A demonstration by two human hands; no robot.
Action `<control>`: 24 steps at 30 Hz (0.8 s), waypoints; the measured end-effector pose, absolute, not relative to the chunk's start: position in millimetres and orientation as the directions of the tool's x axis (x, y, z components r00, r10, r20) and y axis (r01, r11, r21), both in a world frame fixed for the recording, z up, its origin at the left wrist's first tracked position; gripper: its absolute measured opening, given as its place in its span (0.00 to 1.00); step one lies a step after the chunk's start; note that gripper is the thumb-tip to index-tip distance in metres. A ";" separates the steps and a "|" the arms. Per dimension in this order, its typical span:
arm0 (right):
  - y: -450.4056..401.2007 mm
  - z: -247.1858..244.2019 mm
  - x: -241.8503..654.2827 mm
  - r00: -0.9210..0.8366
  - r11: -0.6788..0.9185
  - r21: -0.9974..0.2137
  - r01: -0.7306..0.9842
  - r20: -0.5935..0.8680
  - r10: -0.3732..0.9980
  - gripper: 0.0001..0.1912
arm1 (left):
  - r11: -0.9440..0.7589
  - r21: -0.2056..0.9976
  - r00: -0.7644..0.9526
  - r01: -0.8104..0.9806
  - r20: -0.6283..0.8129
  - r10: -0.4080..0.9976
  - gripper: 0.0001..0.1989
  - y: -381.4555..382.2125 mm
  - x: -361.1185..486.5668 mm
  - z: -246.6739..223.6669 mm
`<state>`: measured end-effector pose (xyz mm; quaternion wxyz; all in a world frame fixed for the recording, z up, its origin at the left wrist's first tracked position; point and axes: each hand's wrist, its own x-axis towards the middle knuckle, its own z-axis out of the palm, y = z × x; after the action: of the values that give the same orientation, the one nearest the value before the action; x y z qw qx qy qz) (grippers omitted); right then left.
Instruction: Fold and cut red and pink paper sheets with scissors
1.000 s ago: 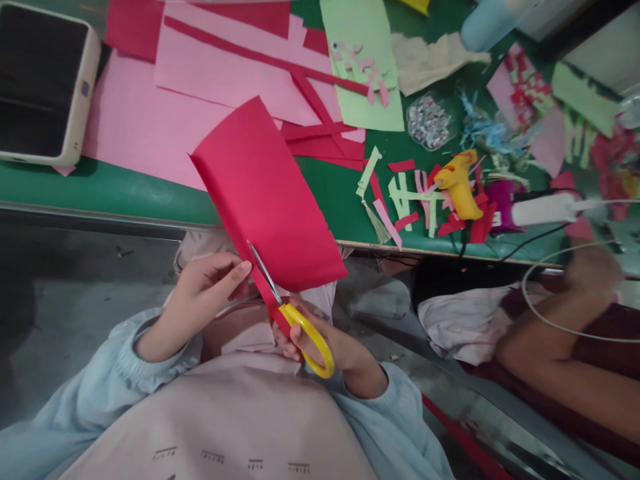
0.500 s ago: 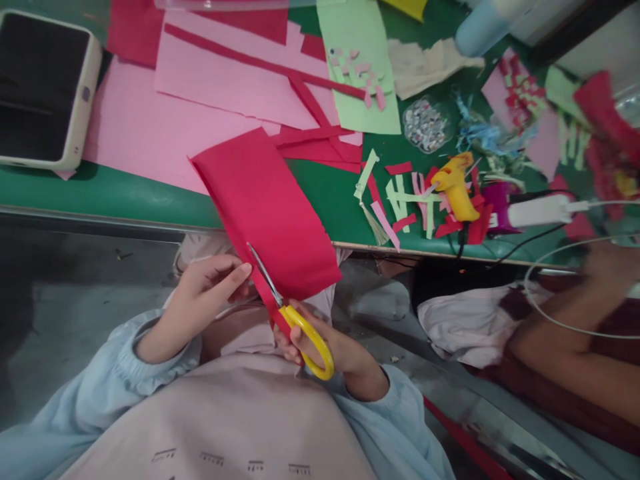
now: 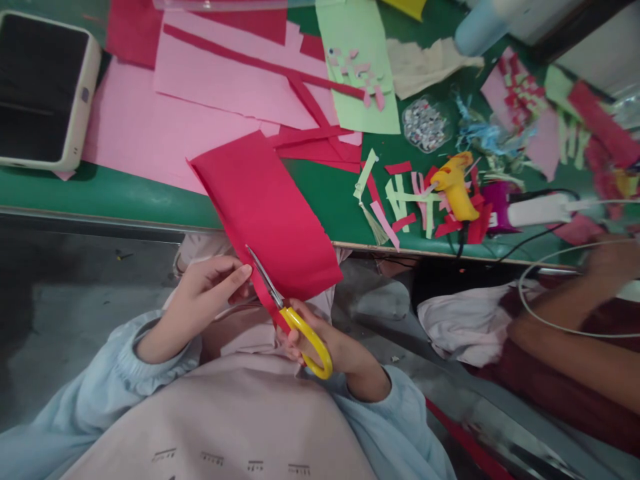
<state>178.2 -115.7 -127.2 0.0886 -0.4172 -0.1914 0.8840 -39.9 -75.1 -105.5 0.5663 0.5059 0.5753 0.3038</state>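
Two bare hands work at one smooth, matte red sheet (image 3: 275,217), held out in front of the lap, its far end over the near edge of the green worktop (image 3: 107,190). It is a curved oblong with a slightly ragged right edge.

At the sheet's 8 o'clock, the left hand (image 3: 207,290) has its grip pinched together on the long left edge, thumb on top. At 5 o'clock, the right hand (image 3: 323,333) has its grip clamped on the scissors (image 3: 289,317), whose glossy yellow plastic loop leans toward 5 o'clock and whose slim, pointed metal blade lies on the sheet toward 11 o'clock. Left of the blade runs a narrow red band.

From the sheet, flat pink paper (image 3: 135,127) spreads at 11 o'clock, crossed by thin red strips (image 3: 265,63). A pale green sheet (image 3: 357,73) at 1 o'clock carries tiny cut scraps. A clear, rounded tub (image 3: 425,125) of small, speckled bits sits at 2 o'clock, near frayed blue threads (image 3: 483,127). At 3 o'clock, a yellow glue gun (image 3: 457,190) lies among short paper strips (image 3: 400,197). A round-cornered phone (image 3: 43,87) rests at 10 o'clock; another person's forearm (image 3: 565,317) shows at 4 o'clock.
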 end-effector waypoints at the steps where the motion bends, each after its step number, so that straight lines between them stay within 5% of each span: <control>1: -116.8 -127.1 179.6 -0.648 -0.891 -0.453 -0.003 -0.679 0.347 0.22 | 0.302 0.921 0.157 0.248 -0.346 0.925 0.19 -74.3 -39.7 -104.8; 8: -117.9 -114.6 183.5 -0.639 -0.779 -0.627 -0.003 -0.598 0.483 0.18 | 0.315 0.906 0.084 0.282 -0.350 0.933 0.15 -62.5 -44.0 -97.6; 14: -116.8 -109.2 180.4 -0.663 -0.854 -0.519 -0.031 -0.628 0.406 0.25 | 0.292 0.924 0.115 0.246 -0.327 0.938 0.16 -63.9 -48.5 -101.1; 18: -114.3 -105.5 180.7 -0.752 -0.835 -0.551 0.004 -0.552 0.361 0.34 | 0.316 0.932 0.110 0.177 -0.338 0.935 0.16 -69.1 -47.8 -101.8; 24: -115.9 -105.8 177.9 -0.709 -0.852 -0.521 -0.041 -0.586 0.392 0.34 | 0.313 0.928 0.118 0.200 -0.340 0.933 0.16 -72.2 -46.4 -99.7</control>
<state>177.9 -115.9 -105.8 0.1214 -0.3615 -0.2429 0.8919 -46.4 -72.2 -99.7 0.5661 0.4883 0.5799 0.3239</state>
